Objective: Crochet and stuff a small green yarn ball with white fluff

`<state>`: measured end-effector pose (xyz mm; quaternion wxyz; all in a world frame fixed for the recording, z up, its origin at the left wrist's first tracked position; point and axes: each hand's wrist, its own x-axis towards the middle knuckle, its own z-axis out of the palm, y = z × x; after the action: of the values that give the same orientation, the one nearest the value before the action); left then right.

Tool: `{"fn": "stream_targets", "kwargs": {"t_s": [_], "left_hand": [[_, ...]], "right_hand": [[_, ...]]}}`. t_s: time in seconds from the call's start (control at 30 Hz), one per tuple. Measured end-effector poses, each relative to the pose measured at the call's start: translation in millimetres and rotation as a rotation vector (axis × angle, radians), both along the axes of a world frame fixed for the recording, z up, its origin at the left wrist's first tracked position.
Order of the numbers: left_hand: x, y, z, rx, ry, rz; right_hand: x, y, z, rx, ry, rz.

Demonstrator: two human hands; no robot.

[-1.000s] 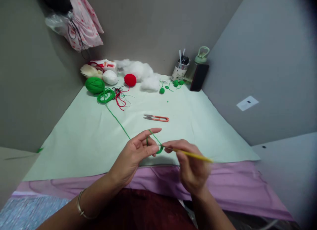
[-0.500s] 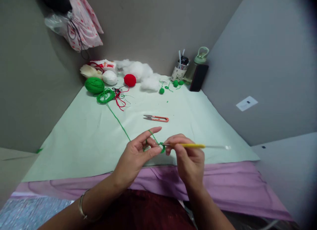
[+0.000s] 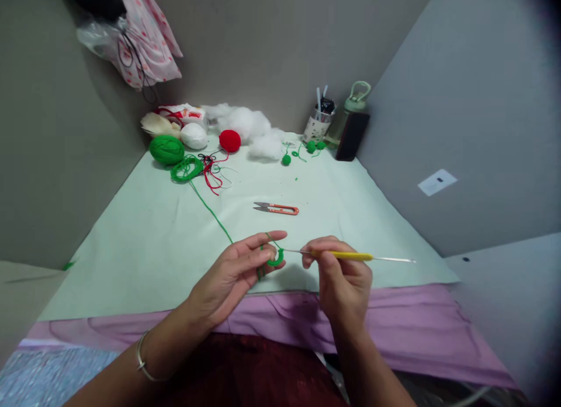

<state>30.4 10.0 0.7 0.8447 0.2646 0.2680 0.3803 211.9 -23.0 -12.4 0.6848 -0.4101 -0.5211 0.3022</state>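
Observation:
My left hand (image 3: pixel 236 270) pinches a small curved strip of green crochet (image 3: pixel 277 258) between thumb and fingers, with green yarn looped over the raised index finger. My right hand (image 3: pixel 344 272) grips the yellow handle of a crochet hook (image 3: pixel 350 256). The hook's thin metal shaft reaches left to the upper end of the crochet piece; its tip is too small to make out. A strand of green yarn (image 3: pixel 210 212) runs from my left hand back to a loose green coil (image 3: pixel 187 169). Beyond the hands lie orange-handled thread snips (image 3: pixel 277 208).
At the back left sit a green yarn ball (image 3: pixel 167 150), a white ball (image 3: pixel 194 136) and a red ball (image 3: pixel 230 141). White stuffing (image 3: pixel 245 125) lies behind. Small green crocheted balls (image 3: pixel 286 160), a pen cup (image 3: pixel 318 127), a bottle (image 3: pixel 348 118) and a phone (image 3: pixel 353 136) stand back right.
My right hand and the crochet hook have moved right, away from the left hand. My left hand has turned and shifted slightly, showing more of the green crochet curve.

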Motion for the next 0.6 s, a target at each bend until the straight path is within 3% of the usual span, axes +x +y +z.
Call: {"fn": "stream_targets", "kwargs": {"t_s": [0.23, 0.33, 0.47, 0.6], "left_hand": [[2.5, -2.5, 0.1, 0.100, 0.113, 0.019], [6.3, -4.6, -0.7, 0.190, 0.175, 0.027], [6.2, -4.0, -1.4, 0.291, 0.282, 0.071], [4.2, -2.1, 2.1, 0.269, 0.278, 0.055]], "right_hand": [[-0.1, 3.3, 0.0, -0.203, 0.316, 0.255], [-4.3, 1.0, 0.3, -0.199, 0.200, 0.335], [-5.2, -2.6, 1.4, -0.054, -0.110, 0.232], [-2.7, -0.3, 3.3, -0.011, 0.004, 0.255]]}}
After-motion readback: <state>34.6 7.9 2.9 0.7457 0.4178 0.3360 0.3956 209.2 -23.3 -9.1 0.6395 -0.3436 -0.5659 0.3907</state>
